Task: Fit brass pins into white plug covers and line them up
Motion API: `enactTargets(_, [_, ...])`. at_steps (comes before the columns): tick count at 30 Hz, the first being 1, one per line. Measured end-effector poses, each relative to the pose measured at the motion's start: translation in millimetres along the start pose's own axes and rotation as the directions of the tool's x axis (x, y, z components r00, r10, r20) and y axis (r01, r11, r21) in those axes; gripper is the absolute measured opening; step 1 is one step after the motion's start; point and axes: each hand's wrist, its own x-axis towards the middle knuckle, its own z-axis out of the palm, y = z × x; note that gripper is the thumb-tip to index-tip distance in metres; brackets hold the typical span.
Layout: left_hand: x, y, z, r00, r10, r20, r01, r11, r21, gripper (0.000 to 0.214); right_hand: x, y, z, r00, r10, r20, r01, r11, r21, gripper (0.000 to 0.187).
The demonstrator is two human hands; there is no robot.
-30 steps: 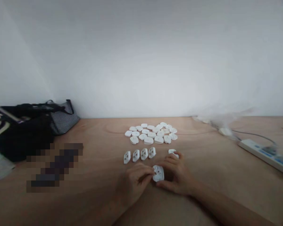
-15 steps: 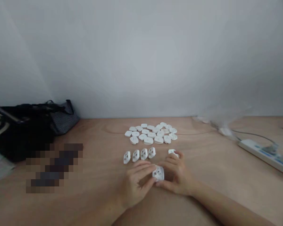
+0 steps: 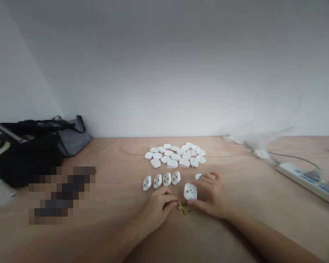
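My right hand [image 3: 212, 195] is closed on a white plastic socket housing [image 3: 190, 191], thumb below and fingers behind, its inner side with holes facing me. My left hand [image 3: 163, 202] pinches small brass-coloured metal pieces [image 3: 181, 208] just left of and below that housing; some of them seem to rest on the table, and their exact shape is blurred. Several similar housings [image 3: 167, 179] stand tilted in a short row beyond my left hand. Another white piece [image 3: 198, 176] shows partly behind the fingers of my right hand.
Several white plastic pieces [image 3: 176, 157] lie in a cluster farther back on the wooden table [image 3: 112, 175]. A black bag [image 3: 30, 153] sits at the left, near a pixelated dark patch [image 3: 65, 191]. At the right are a power strip [image 3: 307, 179] with a cable and a clear plastic bag [image 3: 259, 142].
The white housing has left my left hand and moved slightly right and up in my right hand. My left hand has drawn back a little, and brass-coloured pieces now show at its fingertips.
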Motion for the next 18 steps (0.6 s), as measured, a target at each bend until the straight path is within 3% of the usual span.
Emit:
enactTargets(8, [-3.2,0.7,-7.7,0.988,-0.021,-0.155,0.016,0.999,-0.033,0.015,1.1,-7.3,-0.9,0.999,-0.023,0.044,0.019,0.997,0.07,0.043])
enactTargets(13, [-5.2,6.7,-10.2,0.946,0.008,-0.323,-0.057,0.988,-0.14,0.008,2.6,-15.9,-2.1,0.993,-0.049,0.106,0.034,0.99,0.135,0.043])
enactTargets(18, [-4.4,15.6,-5.5,0.933,0.03,-0.359,-0.099,0.979,-0.176,0.011,3.1,-24.5,-1.3,0.982,-0.108,0.157,0.079,0.98,0.184,0.047])
